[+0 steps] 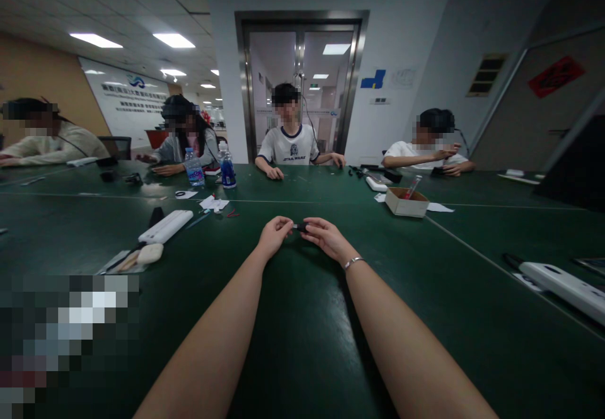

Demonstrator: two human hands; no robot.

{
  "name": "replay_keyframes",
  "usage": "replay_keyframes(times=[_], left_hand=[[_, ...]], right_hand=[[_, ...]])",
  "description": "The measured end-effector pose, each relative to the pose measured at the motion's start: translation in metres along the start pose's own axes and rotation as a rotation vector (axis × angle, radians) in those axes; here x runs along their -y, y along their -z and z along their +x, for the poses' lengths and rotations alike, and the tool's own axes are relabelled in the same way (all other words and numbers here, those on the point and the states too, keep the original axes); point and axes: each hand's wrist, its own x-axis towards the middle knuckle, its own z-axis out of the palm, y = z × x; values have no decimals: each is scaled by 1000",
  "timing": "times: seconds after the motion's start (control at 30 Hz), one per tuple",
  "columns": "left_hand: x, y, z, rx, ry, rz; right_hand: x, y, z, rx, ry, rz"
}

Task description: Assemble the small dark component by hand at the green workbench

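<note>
Both arms stretch forward over the green table (302, 318). Between my hands is a small black object (299, 227) with a silvery end, too small to name with certainty. My left hand (274, 237) has its fingertips pinched at the silvery end. On the black part, the thumb and fingers of my right hand (327, 237) are closed. A silver bracelet (353, 261) circles my right wrist. The object is just above the tabletop, and the fingers partly cover it.
To the left lie a long white power strip (166, 226) and a rounded white case (150, 253). Beyond stand two bottles (194, 170). A small open box (406, 205) sits ahead right; another white strip (567, 283) lies far right. Several people sit across the table.
</note>
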Motion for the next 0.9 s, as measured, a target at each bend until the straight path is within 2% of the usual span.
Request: replay_keyframes(times=[0.27, 0.47, 0.53, 0.67, 0.9], left_hand=[[0, 2, -2, -25, -60, 20], [0, 1, -3, 1, 42, 62], [1, 1, -3, 30, 33, 69], [0, 1, -4, -2, -25, 55], [-2, -1, -5, 31, 46, 3]], right_hand=[[-1, 1, 1, 1, 0, 20], [-1, 0, 0, 1, -1, 8], [-1, 0, 0, 2, -1, 12], [0, 0, -1, -3, -5, 6], [0, 0, -2, -3, -2, 7]])
